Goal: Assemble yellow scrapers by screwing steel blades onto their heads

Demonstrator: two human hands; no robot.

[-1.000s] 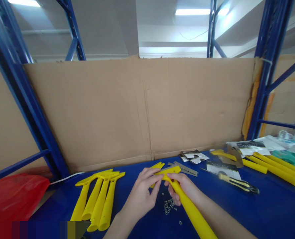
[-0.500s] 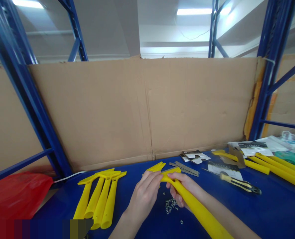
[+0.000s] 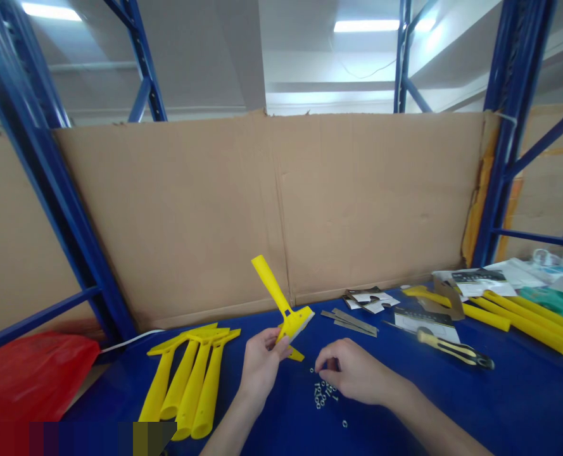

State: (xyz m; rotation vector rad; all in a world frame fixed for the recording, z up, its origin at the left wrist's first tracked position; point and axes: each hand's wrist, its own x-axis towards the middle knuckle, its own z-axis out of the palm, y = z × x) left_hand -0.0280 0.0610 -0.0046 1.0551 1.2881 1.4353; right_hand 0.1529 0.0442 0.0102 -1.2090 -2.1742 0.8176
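My left hand (image 3: pixel 262 361) grips a yellow scraper (image 3: pixel 274 285) by its wide head. The handle points up and away to the left, and a metal blade (image 3: pixel 304 324) lines the head's right edge. Behind this hand, a yellow plastic piece (image 3: pixel 297 355) lies partly hidden on the table. My right hand (image 3: pixel 352 370) is low over the table, fingers curled and thumb close to the index finger. Its fingertips are beside a small nut (image 3: pixel 311 370), and whatever they pinch is too small to make out. Several small nuts and screws (image 3: pixel 320 398) lie scattered below it.
Several yellow scraper handles (image 3: pixel 205 380) lie at left, near a red plastic bag (image 3: pixel 34 380). Flat metal blades (image 3: pixel 352 323) and printed cards (image 3: pixel 371 299) are behind my hands. At right lie a screwdriver (image 3: pixel 452 348), more yellow handles (image 3: pixel 528 323) and packaging. Cardboard (image 3: pixel 190 215) walls the back.
The scraper has been turned, its handle swinging from the lower right to the upper left. My right hand has let go of it and moved down to the small nuts and screws.
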